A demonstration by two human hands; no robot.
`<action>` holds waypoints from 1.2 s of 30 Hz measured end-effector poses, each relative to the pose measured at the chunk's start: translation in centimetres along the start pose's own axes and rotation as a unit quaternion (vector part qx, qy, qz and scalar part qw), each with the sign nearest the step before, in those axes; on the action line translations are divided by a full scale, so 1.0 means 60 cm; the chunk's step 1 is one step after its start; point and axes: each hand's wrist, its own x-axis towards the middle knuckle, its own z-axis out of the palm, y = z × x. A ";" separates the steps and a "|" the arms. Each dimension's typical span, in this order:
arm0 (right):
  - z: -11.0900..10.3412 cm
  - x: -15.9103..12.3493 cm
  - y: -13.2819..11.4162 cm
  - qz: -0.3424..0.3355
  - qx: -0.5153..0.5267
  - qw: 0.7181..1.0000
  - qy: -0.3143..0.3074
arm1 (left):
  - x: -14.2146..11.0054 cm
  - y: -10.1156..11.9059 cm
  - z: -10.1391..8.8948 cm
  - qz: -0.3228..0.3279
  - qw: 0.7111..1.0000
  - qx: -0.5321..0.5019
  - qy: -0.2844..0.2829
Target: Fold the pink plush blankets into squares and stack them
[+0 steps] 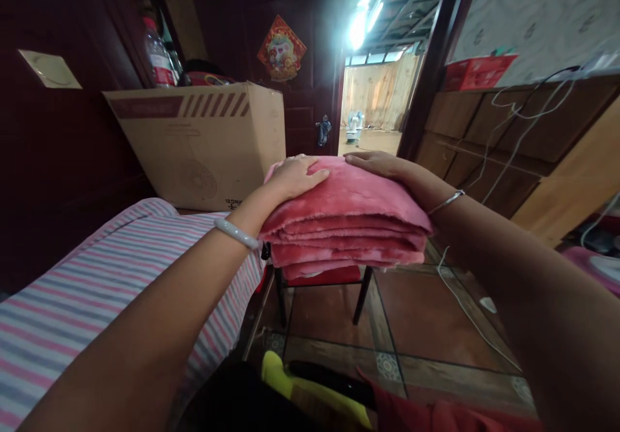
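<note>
A fluffy pink blanket [349, 225], folded into a thick stack of layers, rests on a small chair [361, 290] with dark legs and a red seat. On the blanket's top left side lies my left hand [298, 177], palm down, with the thumb apart from the fingers and a pale bangle at the wrist. My right hand [375, 163] is flat on the top far right side, its fingers pointing inward; a thin silver bangle circles that wrist. Neither hand grips the blanket. The fingertips of my left hand are partly hidden.
A striped cloth [121, 277] covers a surface at the left, beside a large cardboard box [213, 135]. Wooden drawers [484, 128] carrying a red basket [479, 72] stand at the right. A white cable [475, 322] runs over the tiled floor. Beyond the open doorway is a fan [354, 125].
</note>
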 end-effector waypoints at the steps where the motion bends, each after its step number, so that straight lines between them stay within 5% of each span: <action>1: -0.007 -0.004 -0.004 0.001 -0.002 1.000 0.000 | -0.009 0.001 -0.006 0.014 1.000 -0.008 0.002; 9: -0.028 -0.038 -0.022 -0.036 -0.008 0.999 -0.010 | -0.086 -0.002 -0.017 0.063 0.996 -0.053 0.046; 15: -0.020 -0.059 -0.018 -0.045 -0.017 0.999 0.017 | -0.123 -0.031 -0.021 -0.059 0.981 -0.152 0.108; 21: -0.013 -0.064 -0.012 -0.048 -0.012 0.998 0.028 | -0.148 -0.046 -0.018 -0.206 0.930 -0.275 0.133; 27: -0.007 -0.061 -0.012 -0.022 -0.005 1.000 0.019 | -0.134 -0.003 -0.027 -0.233 0.854 -0.438 0.159; 30: -0.006 -0.065 -0.014 -0.006 0.001 1.000 0.018 | -0.139 0.010 -0.024 -0.225 0.842 -0.452 0.189; 36: -0.006 -0.069 -0.023 -0.018 0.018 0.999 0.021 | -0.182 -0.003 -0.015 -0.281 0.817 -0.489 0.120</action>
